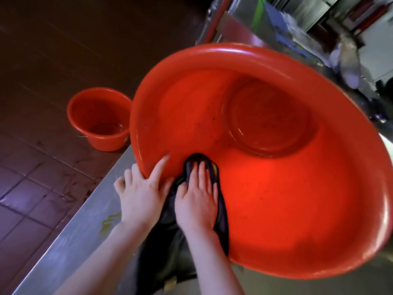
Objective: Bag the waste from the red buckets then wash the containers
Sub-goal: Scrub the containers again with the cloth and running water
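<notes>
Cloth (222, 216): dark, draped over the near rim; best worked in overlapping sweeps, firm on the specks.
Right hand (198, 196): flat, fingers straight, pressing cloth onto inner wall.
Left hand (142, 188): curled over the rim, steadying the tilt.
Red basin (287, 209): tipped on steel counter (85, 231).
Small red bucket (71, 112): on floor beyond, a little water inside.

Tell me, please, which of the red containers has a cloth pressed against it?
The large red basin: the left hand grips its rim, the right hand presses a dark cloth inside it. The small red bucket stands untouched on the floor.
</notes>
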A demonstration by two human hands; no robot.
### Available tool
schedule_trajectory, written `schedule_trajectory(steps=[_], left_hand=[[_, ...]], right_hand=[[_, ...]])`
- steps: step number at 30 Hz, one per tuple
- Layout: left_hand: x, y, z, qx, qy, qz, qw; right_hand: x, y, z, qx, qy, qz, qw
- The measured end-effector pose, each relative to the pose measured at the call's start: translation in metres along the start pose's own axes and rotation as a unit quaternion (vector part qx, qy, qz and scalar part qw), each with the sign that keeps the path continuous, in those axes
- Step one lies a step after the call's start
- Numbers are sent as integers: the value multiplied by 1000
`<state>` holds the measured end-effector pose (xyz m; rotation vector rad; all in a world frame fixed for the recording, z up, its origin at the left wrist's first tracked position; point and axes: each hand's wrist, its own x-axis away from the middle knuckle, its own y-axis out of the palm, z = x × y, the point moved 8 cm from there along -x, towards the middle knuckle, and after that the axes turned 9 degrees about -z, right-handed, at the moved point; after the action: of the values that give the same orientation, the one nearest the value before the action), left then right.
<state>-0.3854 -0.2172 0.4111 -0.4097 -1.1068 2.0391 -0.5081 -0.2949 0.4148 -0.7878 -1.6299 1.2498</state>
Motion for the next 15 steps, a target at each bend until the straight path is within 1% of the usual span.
schedule_trajectory(steps=[3, 6, 8, 11, 15], left_hand=[[-1, 0, -3, -3, -12, -9, 1000], [-3, 2, -5, -2, -28, -15, 1000], [-2, 4, -5, -4, -35, -18, 999], [-2, 4, -4, -22, -40, -30, 998], [-5, 7, -6, -41, -46, -62, 996]], right_hand=[[-61, -19, 16, -27, 51, 7, 998], [-121, -39, 27, -44, 71, -43, 996], [-136, -43, 31, -47, 76, -61, 994], [-112, -37, 18, -49, 45, -33, 997], [-35, -11, -2, -16, -26, -5, 1000]])
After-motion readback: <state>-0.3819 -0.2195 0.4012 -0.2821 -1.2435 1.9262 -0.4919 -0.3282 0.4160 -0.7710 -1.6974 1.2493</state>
